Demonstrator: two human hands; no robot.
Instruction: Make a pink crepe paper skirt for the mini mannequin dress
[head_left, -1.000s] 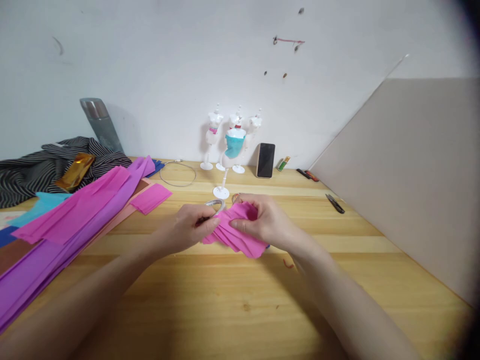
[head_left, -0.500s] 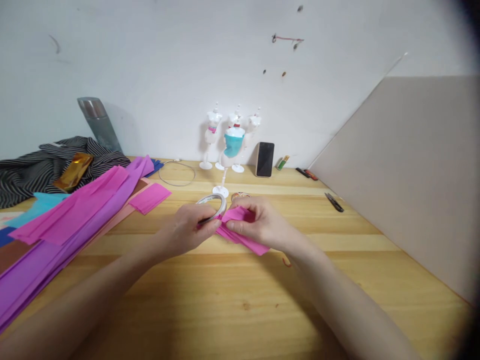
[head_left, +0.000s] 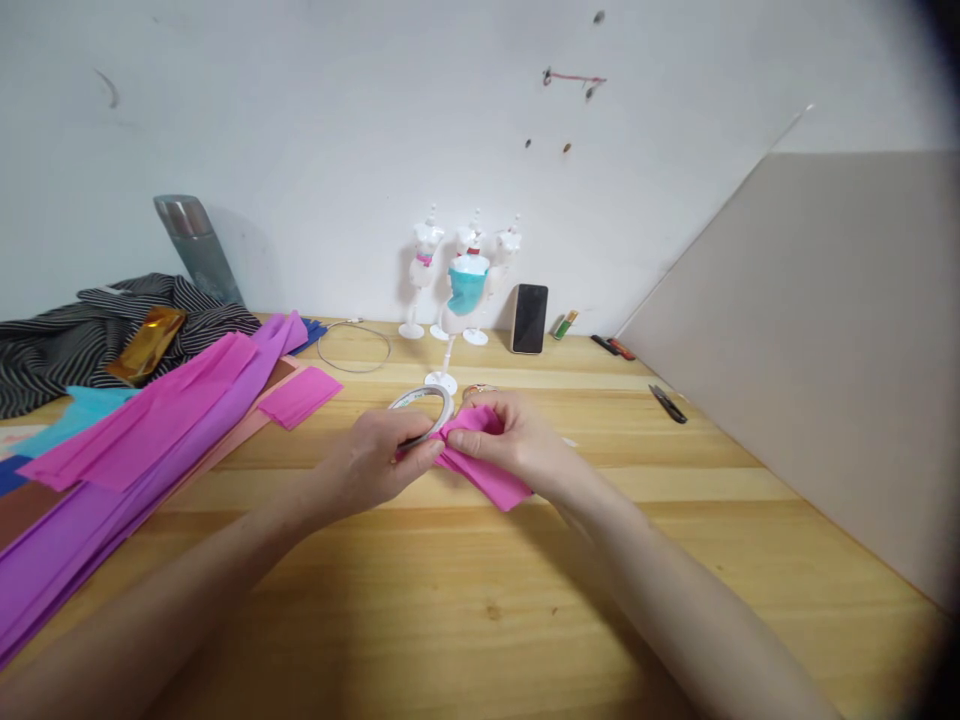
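Observation:
My left hand point(head_left: 379, 455) is closed around one side of a tape roll point(head_left: 448, 405), whose ring stands up past the fingers. Its thumb and fingertips also pinch the gathered end of a pink crepe paper piece point(head_left: 487, 478). My right hand point(head_left: 517, 440) is closed on the same paper, thumb on top, just right of the left fingertips. Folds of the paper fan out below the right hand toward the tabletop. Just beyond the hands stands a small white dress form point(head_left: 469, 262) wrapped in turquoise paper. The fingers hide the pinched spot itself.
Pink and purple paper strips point(head_left: 180, 400) cover the left side, beside a striped cloth point(head_left: 60, 340) and a leaning bottle point(head_left: 199, 245). More dress forms point(head_left: 426, 240), a phone point(head_left: 529, 320) and a cable point(head_left: 352, 345) are at the back. Snips point(head_left: 667, 404) lie right on the wooden table point(head_left: 450, 620).
My right hand has shifted slightly left, its thumb closer to the pinched end. A red scrap beside the right forearm no longer shows. A small pale scrap now shows behind that wrist.

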